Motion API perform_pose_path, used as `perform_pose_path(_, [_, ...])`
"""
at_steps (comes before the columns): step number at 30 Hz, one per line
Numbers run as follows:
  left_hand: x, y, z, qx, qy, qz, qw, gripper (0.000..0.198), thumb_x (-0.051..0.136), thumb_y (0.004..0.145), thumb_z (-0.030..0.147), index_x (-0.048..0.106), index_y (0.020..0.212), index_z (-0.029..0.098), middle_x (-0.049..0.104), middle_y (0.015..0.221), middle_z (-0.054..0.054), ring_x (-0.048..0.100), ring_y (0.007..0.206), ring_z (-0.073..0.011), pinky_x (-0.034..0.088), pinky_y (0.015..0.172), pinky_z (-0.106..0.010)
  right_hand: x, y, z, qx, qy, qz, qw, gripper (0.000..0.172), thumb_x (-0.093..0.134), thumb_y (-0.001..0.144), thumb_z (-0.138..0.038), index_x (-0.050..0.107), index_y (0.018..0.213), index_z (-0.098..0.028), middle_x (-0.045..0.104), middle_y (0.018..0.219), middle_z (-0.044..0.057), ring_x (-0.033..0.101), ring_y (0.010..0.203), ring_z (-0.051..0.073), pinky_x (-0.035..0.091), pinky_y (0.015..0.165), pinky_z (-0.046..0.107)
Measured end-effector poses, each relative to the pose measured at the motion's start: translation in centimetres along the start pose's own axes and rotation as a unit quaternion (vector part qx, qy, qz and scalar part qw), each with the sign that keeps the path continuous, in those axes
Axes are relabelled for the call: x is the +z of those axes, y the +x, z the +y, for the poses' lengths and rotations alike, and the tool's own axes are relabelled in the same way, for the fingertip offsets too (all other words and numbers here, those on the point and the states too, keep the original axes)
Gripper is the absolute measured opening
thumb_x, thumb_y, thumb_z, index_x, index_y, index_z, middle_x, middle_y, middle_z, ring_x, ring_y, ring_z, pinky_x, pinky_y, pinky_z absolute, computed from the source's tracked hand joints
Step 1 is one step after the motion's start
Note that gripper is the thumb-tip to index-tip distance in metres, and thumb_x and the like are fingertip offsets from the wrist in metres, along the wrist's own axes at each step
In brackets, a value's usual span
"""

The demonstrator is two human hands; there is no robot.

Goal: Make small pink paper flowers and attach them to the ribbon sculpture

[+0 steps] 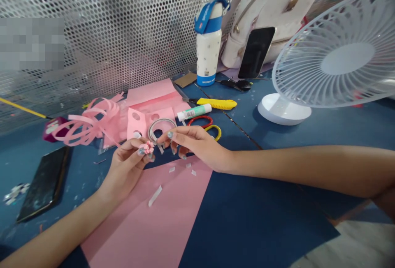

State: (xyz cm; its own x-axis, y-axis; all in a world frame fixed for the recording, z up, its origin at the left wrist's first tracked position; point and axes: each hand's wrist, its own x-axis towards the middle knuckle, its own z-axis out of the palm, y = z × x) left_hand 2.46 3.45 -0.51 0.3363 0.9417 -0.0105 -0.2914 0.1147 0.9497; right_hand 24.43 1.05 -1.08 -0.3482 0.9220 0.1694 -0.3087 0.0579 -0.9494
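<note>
Between the thumb and fingers of my left hand is a small pink paper flower. My right hand is just right of it, thumb and index fingertip pinched together by the tape roll; anything between those fingertips is too small to make out. Behind my hands lies the tape roll, partly covered by my right fingers. A pink sheet lies under my hands, with several small white paper bits and a longer white strip on it.
Curled pink strips, a glue stick, a yellow cutter and scissors lie behind my hands. A bottle, an upright phone and a white fan stand farther back. Another phone lies left.
</note>
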Motion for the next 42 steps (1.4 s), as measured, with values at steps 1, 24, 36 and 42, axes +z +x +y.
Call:
perform_pose_path(1, [0.06,0.02,0.03,0.0,-0.001,0.004,1.0,0.02,0.094,0.069,0.025,0.077,0.073,0.016,0.067,0.078,0.001,0.065,0.064,-0.0081,0.06,0.061,-0.015,-0.04,-0.01,-0.08,-0.009,-0.013,-0.007,1.0,0.03,0.057,0.101,-0.039,0.078,0.102,-0.017,0.063,0.09,0.003,0.054,0.076,0.009,0.044,0.062,0.019])
perform_pose_path(24, [-0.3,0.27,0.02,-0.02,-0.062,0.02,0.998,0.02,0.095,0.069,0.023,0.078,0.077,0.018,0.072,0.073,0.002,0.066,0.065,-0.0072,0.06,0.066,-0.013,-0.44,-0.49,-0.41,-0.211,-0.385,-0.091,0.894,0.042,0.045,0.103,-0.027,0.061,0.141,-0.019,0.068,0.116,0.01,0.061,0.104,0.02,0.053,0.087,0.034])
perform_pose_path(36, [0.51,-0.37,0.84,-0.054,-0.084,-0.065,0.993,0.024,0.092,0.071,0.021,0.069,0.069,0.017,0.064,0.071,0.003,0.054,0.057,-0.0056,0.047,0.053,-0.015,0.0,0.15,-0.58,0.215,0.255,-0.084,0.939,0.034,0.053,0.1,-0.039,0.079,0.11,-0.018,0.063,0.095,0.005,0.044,0.064,0.008,0.036,0.046,0.015])
perform_pose_path(42, [0.28,-0.52,0.77,-0.059,-0.087,-0.096,0.99,0.024,0.089,0.075,0.02,0.067,0.07,0.017,0.063,0.071,0.002,0.054,0.056,-0.0065,0.047,0.054,-0.017,0.26,0.05,-0.12,0.282,0.382,-0.09,0.876,0.036,0.05,0.102,-0.035,0.079,0.108,-0.014,0.065,0.084,0.005,0.04,0.057,0.007,0.033,0.043,0.014])
